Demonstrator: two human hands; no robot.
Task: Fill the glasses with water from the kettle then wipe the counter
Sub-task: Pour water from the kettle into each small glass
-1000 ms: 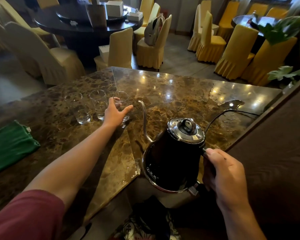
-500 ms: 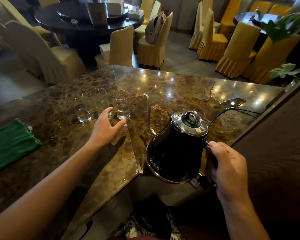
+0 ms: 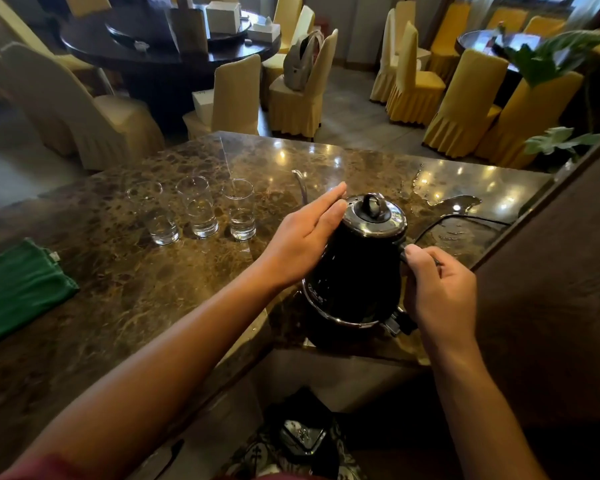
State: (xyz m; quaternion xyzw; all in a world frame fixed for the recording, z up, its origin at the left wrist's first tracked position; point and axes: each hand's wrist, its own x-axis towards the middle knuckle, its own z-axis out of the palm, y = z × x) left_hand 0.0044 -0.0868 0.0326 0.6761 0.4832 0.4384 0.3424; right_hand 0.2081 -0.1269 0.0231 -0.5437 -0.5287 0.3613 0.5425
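Observation:
Three clear glasses stand in a row on the brown marble counter (image 3: 125, 292): the left glass (image 3: 156, 216), the middle glass (image 3: 199, 207) and the right glass (image 3: 241, 211), each with some water at the bottom. The black gooseneck kettle (image 3: 357, 271) with a chrome lid stands near the counter's front edge, right of the glasses. My right hand (image 3: 437, 289) grips its handle. My left hand (image 3: 305, 240) lies flat with straight fingers against the kettle's left side. A folded green cloth (image 3: 18, 289) lies at the far left.
A puddle of water (image 3: 454, 206) and a black power cord (image 3: 465, 220) lie behind the kettle. A dark wooden ledge (image 3: 551, 271) rises on the right. Yellow-covered chairs (image 3: 236, 95), round dining tables and a plant (image 3: 561, 57) stand beyond the counter.
My left hand left the right glass and moved right onto the kettle's side. The kettle came down and forward to the counter near the front edge, still held by my right hand.

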